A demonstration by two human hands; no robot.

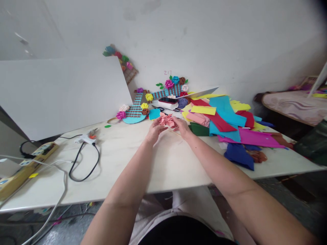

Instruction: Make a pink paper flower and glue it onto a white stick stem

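Observation:
A pink paper flower (167, 120) is held between both my hands, a little above the white table (176, 166). My left hand (154, 130) closes on its left side, and my right hand (182, 126) grips it from the right. A thin pale stick or strip (175, 132) shows just below the flower. Beyond my hands lie a blue piece of paper (154, 114) and a white box (168, 103) with a phone (168, 100) on top.
Coloured crepe paper (227, 115) is heaped on the right. A glue gun (88, 137) with a black cord lies left, near a yellow power strip (28, 170). Flower-trimmed blue decorations (134, 117) stand by the wall. A white board (66, 95) leans at the back left.

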